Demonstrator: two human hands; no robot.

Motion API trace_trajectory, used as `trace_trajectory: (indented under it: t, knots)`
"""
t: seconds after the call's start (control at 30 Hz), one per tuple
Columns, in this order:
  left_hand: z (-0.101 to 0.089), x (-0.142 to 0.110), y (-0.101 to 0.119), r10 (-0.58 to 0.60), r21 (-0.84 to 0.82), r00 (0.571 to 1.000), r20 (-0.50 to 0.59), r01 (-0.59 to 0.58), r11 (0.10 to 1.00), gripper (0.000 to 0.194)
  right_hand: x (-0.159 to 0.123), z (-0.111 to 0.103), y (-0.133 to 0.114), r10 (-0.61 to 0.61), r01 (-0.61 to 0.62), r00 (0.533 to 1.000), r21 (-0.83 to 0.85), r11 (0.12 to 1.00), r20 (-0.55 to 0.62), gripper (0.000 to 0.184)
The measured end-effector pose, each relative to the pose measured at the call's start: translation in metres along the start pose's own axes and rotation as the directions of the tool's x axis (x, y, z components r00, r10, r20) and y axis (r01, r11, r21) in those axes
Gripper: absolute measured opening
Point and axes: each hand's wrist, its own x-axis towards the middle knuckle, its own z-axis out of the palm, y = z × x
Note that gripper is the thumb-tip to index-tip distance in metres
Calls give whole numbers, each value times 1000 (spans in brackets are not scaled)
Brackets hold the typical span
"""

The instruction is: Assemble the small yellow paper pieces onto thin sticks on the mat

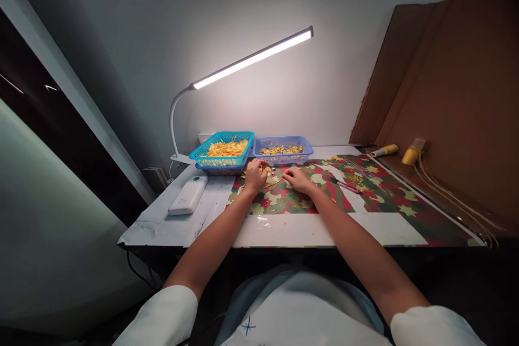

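Note:
My right hand [298,179] is closed in a pinch on one end of a thin yellow strand [273,184], just above the patterned mat [300,205]. The strand runs left toward my left wrist, where the forearm hides the rest. My left hand [256,175] has its fingers curled together in front of the baskets; whatever they grip is too small to make out. Small yellow pieces [268,171] lie right beside its fingertips. Behind it stands a teal basket [194,154] heaped with orange-yellow strips, and next to that a blue-purple basket [284,159] holding yellow pieces.
A lit lamp [253,59] arches over the table from the left. A white power bank [188,195] lies at the left. Tweezers with pink handles [346,186] and yellow scraps [357,179] sit right of my hands. Cardboard [446,65] walls the right side, near yellow rolls [385,150].

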Motion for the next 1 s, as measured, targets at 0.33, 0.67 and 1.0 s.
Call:
trace_trajectory:
  t: [0.33,0.67,1.0]
  knots:
    - [10,-10,12,-35,-484,930,365,221,847,33,-9,-3,-8,-55,60,998,312,948,-25,36]
    - [21,-9,1,-109,-594,930,352,312,742,33,-12,-6,-9,-45,52,998,261,964,-31,32]
    - [12,-11,11,-8,-442,927,376,186,877,33,-15,-11,-8,-278,291,939,41,956,-202,19]
